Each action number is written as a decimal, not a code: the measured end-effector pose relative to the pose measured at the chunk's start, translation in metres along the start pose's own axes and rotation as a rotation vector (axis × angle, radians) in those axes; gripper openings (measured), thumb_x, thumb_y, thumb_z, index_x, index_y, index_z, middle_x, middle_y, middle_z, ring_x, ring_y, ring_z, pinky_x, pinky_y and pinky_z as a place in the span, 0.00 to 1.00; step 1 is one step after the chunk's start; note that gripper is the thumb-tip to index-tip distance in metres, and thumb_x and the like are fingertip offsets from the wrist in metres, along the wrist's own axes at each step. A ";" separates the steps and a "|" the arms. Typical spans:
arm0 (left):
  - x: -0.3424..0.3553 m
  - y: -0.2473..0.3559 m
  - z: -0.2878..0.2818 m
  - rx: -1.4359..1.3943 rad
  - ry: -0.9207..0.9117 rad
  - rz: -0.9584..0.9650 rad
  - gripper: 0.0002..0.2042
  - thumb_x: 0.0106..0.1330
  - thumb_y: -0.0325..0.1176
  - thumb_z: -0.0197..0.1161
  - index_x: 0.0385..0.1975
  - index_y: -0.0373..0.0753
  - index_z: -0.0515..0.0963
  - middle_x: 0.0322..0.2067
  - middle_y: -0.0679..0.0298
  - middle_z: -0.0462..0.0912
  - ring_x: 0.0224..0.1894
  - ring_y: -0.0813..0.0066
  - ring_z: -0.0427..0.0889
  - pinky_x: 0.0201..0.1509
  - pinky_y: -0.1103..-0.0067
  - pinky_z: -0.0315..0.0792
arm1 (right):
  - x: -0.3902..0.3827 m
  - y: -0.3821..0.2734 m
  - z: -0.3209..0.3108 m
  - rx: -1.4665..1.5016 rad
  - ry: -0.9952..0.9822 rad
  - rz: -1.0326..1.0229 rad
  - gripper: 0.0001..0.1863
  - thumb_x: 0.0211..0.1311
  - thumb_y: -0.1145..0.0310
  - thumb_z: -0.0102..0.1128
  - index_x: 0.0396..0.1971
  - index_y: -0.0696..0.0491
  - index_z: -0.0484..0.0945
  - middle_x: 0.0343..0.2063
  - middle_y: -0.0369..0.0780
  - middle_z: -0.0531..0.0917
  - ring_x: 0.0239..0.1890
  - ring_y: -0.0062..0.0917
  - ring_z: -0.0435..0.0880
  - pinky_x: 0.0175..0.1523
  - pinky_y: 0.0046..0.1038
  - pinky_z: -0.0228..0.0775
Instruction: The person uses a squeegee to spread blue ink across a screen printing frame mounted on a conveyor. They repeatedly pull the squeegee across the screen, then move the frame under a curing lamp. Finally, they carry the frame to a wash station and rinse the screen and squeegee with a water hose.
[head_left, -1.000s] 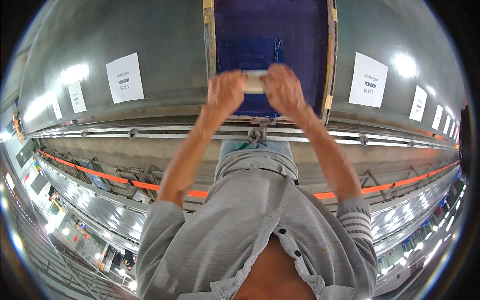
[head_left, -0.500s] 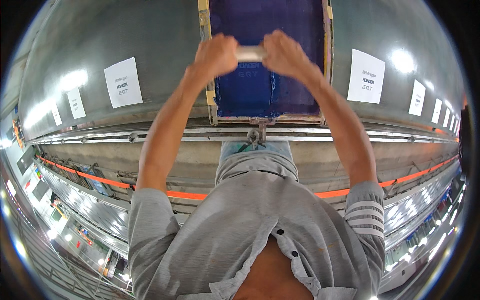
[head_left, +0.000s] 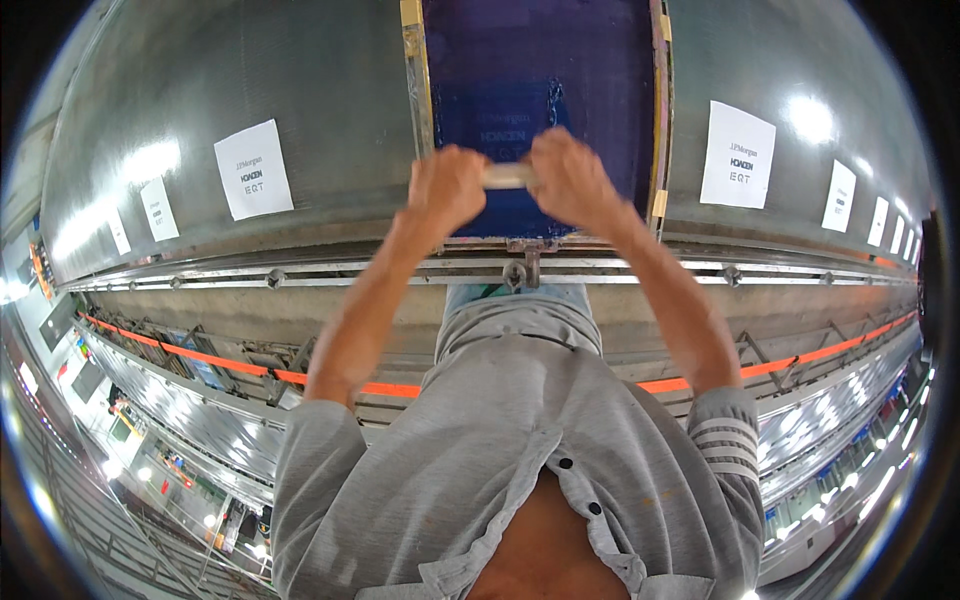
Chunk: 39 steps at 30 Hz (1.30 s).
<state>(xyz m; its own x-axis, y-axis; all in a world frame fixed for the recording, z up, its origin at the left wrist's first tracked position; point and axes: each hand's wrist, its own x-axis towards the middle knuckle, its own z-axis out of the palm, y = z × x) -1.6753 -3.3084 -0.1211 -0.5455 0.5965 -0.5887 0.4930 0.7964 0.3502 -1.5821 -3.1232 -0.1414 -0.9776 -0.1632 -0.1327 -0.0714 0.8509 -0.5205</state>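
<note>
Both my hands are wrapped round a pale squeegee [head_left: 508, 177], my left hand [head_left: 448, 190] at its left end and my right hand [head_left: 572, 182] at its right. Only the middle of its handle shows between my fists; the blade is hidden. Beneath it lies a printing screen [head_left: 540, 45] with dark purple mesh and taped edges. Wet blue ink [head_left: 470, 105] covers the nearer part of the mesh, where faint lettering shows through. The squeegee is close to the screen's near end.
A metal clamp [head_left: 530, 262] joins the screen's near edge to a rail [head_left: 380, 272] along the long dark table [head_left: 340, 60]. White printed sheets lie on both sides, the nearest being a left sheet [head_left: 252, 170] and a right sheet [head_left: 738, 155]. Behind me runs an orange strip [head_left: 225, 358].
My two hands have drawn the squeegee toward my body, down the screen. More of the inked mesh and its lettering now shows beyond my fists.
</note>
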 end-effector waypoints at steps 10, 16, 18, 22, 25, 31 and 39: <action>0.030 -0.007 0.000 0.034 0.256 0.078 0.15 0.57 0.27 0.60 0.43 0.47 0.86 0.36 0.56 0.88 0.40 0.57 0.87 0.43 0.63 0.80 | 0.024 0.019 0.004 -0.019 0.202 -0.025 0.11 0.47 0.78 0.65 0.35 0.56 0.84 0.33 0.44 0.79 0.42 0.40 0.81 0.45 0.40 0.78; -0.055 0.000 0.069 -0.118 0.168 0.085 0.18 0.56 0.27 0.61 0.46 0.47 0.86 0.37 0.54 0.87 0.45 0.55 0.85 0.49 0.63 0.79 | -0.055 -0.032 0.011 0.313 -0.040 0.105 0.18 0.51 0.66 0.70 0.42 0.58 0.82 0.41 0.45 0.81 0.51 0.40 0.79 0.58 0.44 0.72; -0.036 0.001 0.052 -0.063 -0.052 0.039 0.18 0.55 0.28 0.61 0.46 0.46 0.86 0.38 0.53 0.87 0.45 0.54 0.85 0.50 0.63 0.79 | -0.052 -0.018 -0.010 0.482 -0.118 0.234 0.28 0.54 0.54 0.74 0.50 0.57 0.81 0.48 0.47 0.82 0.56 0.41 0.78 0.60 0.41 0.71; 0.030 -0.011 0.045 -0.108 -0.402 -0.019 0.18 0.44 0.30 0.71 0.39 0.38 0.87 0.37 0.48 0.86 0.43 0.51 0.86 0.48 0.63 0.78 | -0.037 0.081 -0.024 0.086 0.559 0.531 0.33 0.57 0.48 0.72 0.53 0.59 0.78 0.50 0.50 0.80 0.56 0.45 0.75 0.60 0.42 0.69; 0.060 -0.016 0.033 -0.137 -0.598 -0.039 0.21 0.37 0.32 0.75 0.36 0.33 0.86 0.35 0.46 0.86 0.39 0.53 0.86 0.45 0.64 0.77 | -0.048 0.135 -0.003 -0.214 0.613 0.709 0.35 0.57 0.49 0.72 0.55 0.61 0.74 0.48 0.52 0.77 0.54 0.46 0.74 0.58 0.44 0.69; 0.089 -0.028 -0.040 -0.119 -0.538 0.067 0.24 0.34 0.29 0.77 0.37 0.31 0.85 0.33 0.48 0.87 0.36 0.59 0.86 0.41 0.66 0.76 | -0.057 0.165 -0.002 -0.120 0.514 0.700 0.24 0.54 0.65 0.70 0.49 0.61 0.77 0.42 0.51 0.78 0.47 0.46 0.79 0.51 0.45 0.72; 0.077 -0.009 -0.045 -0.008 0.269 0.058 0.17 0.57 0.25 0.59 0.44 0.47 0.87 0.38 0.55 0.88 0.41 0.57 0.87 0.51 0.64 0.80 | -0.055 0.158 -0.017 -0.117 0.547 0.666 0.17 0.53 0.68 0.68 0.43 0.59 0.81 0.38 0.47 0.79 0.39 0.44 0.82 0.45 0.41 0.75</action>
<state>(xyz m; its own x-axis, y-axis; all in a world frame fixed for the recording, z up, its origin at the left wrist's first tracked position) -1.7526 -3.2652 -0.1365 -0.6778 0.6449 -0.3531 0.5237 0.7606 0.3837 -1.5434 -2.9712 -0.2024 -0.7789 0.6242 0.0611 0.5588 0.7348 -0.3845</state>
